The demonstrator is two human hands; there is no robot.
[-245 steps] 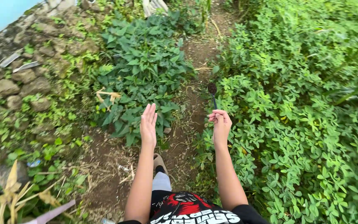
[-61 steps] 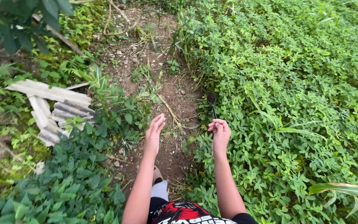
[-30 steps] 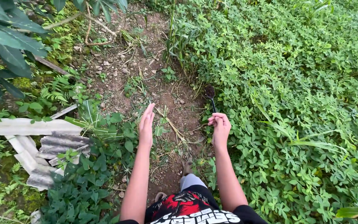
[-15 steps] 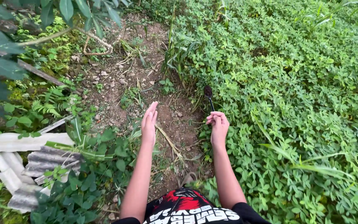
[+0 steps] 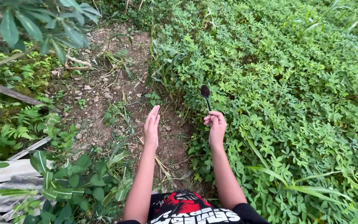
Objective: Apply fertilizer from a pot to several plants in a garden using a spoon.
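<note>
I see my right hand (image 5: 215, 128), fingers pinched on the thin stem of a small dark, light, stiff spoon (image 5: 206, 94) held upright over green groundcover (image 5: 295, 95); my left hand (image 5: 151, 127) flat, empty.

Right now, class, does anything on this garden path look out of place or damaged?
Yes: broken grey corrugated sheets lie among the plants at lower left. Also, the right hand holds a small dark spoon upright, odd outdoors; the left hand is open, holding nothing.

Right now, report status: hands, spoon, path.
Right hand shut on spoon, bowl up. Left hand open, empty. Dirt path ahead, weeds and stones.
</note>
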